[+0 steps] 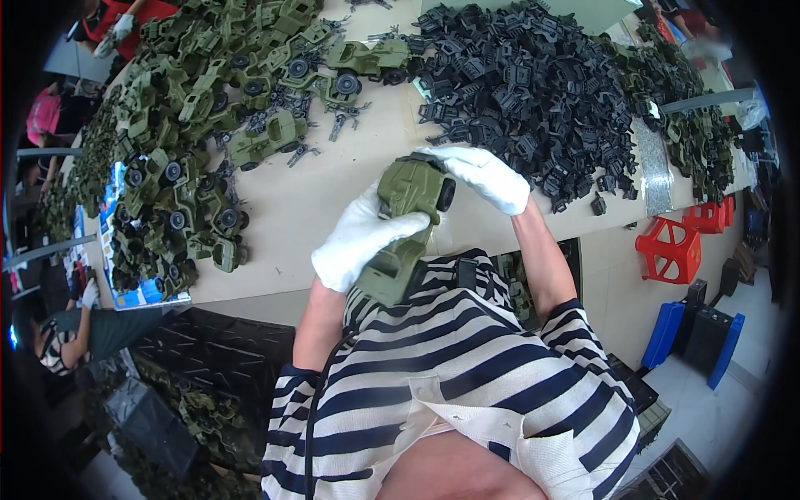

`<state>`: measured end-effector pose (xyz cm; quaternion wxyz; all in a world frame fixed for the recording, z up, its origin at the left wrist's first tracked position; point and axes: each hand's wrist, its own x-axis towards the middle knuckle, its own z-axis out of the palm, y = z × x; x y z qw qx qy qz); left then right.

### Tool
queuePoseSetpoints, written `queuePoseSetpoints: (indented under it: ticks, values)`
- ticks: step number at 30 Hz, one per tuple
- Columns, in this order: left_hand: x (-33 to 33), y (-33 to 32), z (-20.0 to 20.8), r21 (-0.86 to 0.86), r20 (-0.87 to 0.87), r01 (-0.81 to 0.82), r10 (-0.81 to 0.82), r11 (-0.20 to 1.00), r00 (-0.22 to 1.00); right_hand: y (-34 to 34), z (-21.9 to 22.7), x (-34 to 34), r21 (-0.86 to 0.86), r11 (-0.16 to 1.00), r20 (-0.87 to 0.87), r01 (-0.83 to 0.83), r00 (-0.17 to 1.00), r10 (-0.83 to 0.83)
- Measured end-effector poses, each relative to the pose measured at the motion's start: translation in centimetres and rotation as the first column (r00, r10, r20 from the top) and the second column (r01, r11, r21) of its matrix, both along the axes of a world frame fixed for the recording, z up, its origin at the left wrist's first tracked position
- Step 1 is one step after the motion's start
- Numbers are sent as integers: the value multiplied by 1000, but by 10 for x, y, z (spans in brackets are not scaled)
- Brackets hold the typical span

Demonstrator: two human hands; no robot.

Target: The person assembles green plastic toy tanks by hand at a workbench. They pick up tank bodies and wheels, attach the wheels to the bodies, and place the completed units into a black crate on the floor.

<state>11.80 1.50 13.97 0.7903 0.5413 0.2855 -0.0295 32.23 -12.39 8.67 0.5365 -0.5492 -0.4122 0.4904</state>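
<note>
**Toy vehicle held in the left hand, right hand at its far end**

Pale table point(292, 208) runs beneath and beyond both hands. Large heap of green toy vehicles point(200, 100) lies beyond and to the left of the left hand. Pile of black parts point(525, 79) sits beyond and to the right of the right hand, its near edge close to the fingers.

Held toy vehicle point(408, 187), green, is in the left hand over the table's near edge, tilted, its far end toward the right fingertips. Left hand point(358, 237), white-gloved, curls firmly around the body, thumb across the top. Right hand point(487, 175), also gloved, has fingers nearly straight and together, tips touching the far end; cannot tell whether they pinch anything.

Black wheel point(447, 194) shows on the side nearest the right hand. Dark piece point(419, 157) at the far end lies under the right fingertips.

Judgement: step in hand looks like fitting or checking that end. Next move calls for a steady left grip and even fingertip pressure from the right.
</note>
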Motion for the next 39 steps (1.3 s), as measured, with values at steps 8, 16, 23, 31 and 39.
queuePoseSetpoints:
  ticks: [8, 16, 23, 31, 39]
  values:
    - [11, -26, -51, 569, 128, -127, 64, 812, 990, 11, -16, -64, 167, 828, -29, 535, 843, -538]
    - [18, -9, -82, 522, 528, -385, 66, 761, 846, 12, -9, -78, 322, 843, 291, 432, 802, -522]
    - [22, -10, -82, 608, 509, -458, 124, 649, 852, 23, -23, -85, 340, 785, 342, 517, 710, -616]
    - [23, -8, -77, 434, 531, -389, 118, 812, 839, 28, -9, -80, 492, 719, 411, 491, 597, -689]
    - [17, -9, -89, 477, 498, -365, 97, 800, 862, 22, -14, -91, 423, 732, 418, 534, 601, -681]
